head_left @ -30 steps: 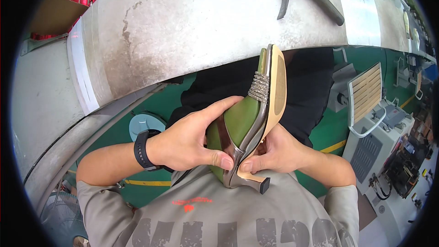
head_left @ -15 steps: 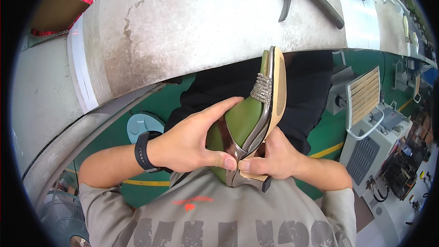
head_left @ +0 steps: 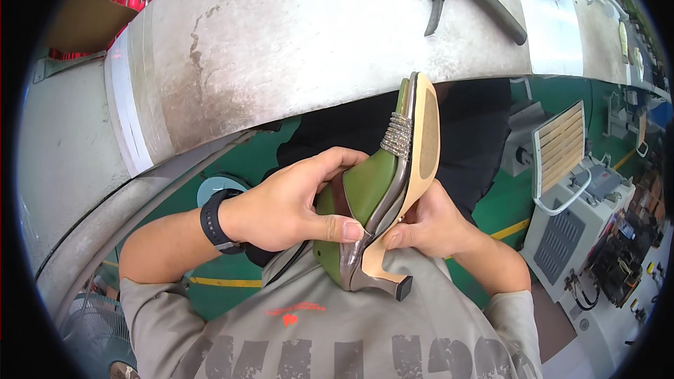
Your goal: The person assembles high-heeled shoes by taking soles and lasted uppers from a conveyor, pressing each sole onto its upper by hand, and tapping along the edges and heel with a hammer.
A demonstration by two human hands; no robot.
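Note:
A heeled shoe [head_left: 401,151] is held on its side in front of my torso, toe pointing away and heel toward me. A green shoe last fills it, and a band of sparkling stones crosses near the toe. The tan sole faces right. My left hand [head_left: 295,203] is closed round the green last and upper, its thumb pressed near the seam at the back of the shoe. My right hand [head_left: 432,221] grips the sole side, thumb on the arch just above the heel; its other fingers are partly hidden behind the shoe.
Ahead is a worn pale workbench [head_left: 302,35] with a curved front edge. Pincers [head_left: 484,0] with dark handles lie on it. A cardboard box [head_left: 88,17] is at the far left. To the right stands a machine [head_left: 572,217] with a slatted wooden panel; a fan [head_left: 98,337] is at lower left.
My right thumb has moved from the seam by the heel up and right onto the arch. The shoe has tilted slightly, and more of the heel shows.

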